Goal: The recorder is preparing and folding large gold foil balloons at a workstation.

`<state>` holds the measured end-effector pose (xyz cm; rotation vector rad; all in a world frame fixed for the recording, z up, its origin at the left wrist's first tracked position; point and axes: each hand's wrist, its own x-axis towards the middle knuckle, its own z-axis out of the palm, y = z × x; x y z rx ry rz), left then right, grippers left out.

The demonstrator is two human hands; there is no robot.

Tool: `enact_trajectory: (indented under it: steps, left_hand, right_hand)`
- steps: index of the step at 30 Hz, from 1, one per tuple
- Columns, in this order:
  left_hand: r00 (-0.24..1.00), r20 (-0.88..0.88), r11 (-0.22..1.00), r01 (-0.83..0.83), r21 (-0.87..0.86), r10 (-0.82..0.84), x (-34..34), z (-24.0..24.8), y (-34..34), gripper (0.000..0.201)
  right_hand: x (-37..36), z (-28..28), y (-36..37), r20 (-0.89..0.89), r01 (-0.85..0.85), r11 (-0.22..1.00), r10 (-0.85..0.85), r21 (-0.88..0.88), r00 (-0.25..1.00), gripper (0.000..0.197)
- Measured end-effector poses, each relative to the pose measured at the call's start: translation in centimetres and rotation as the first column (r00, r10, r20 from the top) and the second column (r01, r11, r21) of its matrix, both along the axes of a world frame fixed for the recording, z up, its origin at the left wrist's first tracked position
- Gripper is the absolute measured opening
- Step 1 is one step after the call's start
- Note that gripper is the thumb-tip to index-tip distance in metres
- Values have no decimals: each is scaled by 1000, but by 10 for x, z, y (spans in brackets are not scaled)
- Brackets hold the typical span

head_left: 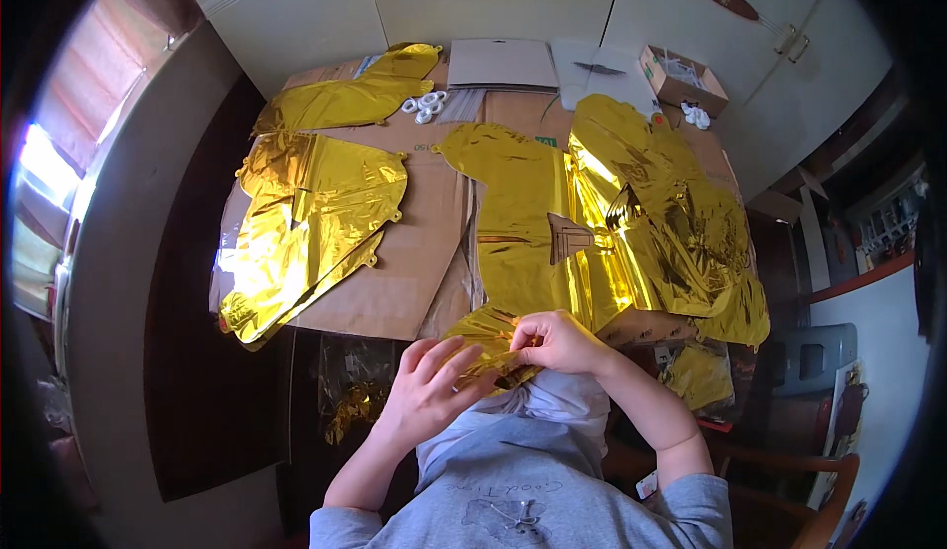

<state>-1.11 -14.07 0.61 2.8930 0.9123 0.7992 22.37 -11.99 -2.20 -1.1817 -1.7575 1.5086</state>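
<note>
A flat gold foil balloon [518, 194] lies on the cardboard, and its near end drapes over the table edge toward my lap. My right hand [560, 342] pinches that end between thumb and forefinger. On the other side of the same gold end is my left hand [434, 386], its fingers spread and slightly bent, the tips by the foil. The foil just under the fingers is wrinkled, and part of it is hidden by them. A second, crumpled gold foil balloon [681, 223] spreads along the right.
More flat gold balloons lie at the left [326, 194] and far left [340, 103]. White rings of ribbon [426, 107], a white flat box [503, 64] and a small open carton [681, 83] sit at the back. A wooden chair [789, 485] stands at the right.
</note>
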Motion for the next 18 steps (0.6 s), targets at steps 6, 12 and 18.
enact_trajectory:
  steps: [6, 12, 18]
  left_hand:
    - [999, -40, 1000, 0, -6, 0, -2, -6, -2, 17]
    - [996, -87, 998, -17, 66, 23, -6, -16, -9, 10]
    - [995, -91, 999, -36, -34, 33, -5, -13, -18, 19]
  right_hand:
    - [0, 1, 2, -9, 37, 998, -38, -52, 999, 12]
    - [5, -16, 6, -217, 63, 979, -105, -192, 970, 18]
    - [6, -15, 7, -244, 45, 978, -94, -202, 965, 20]
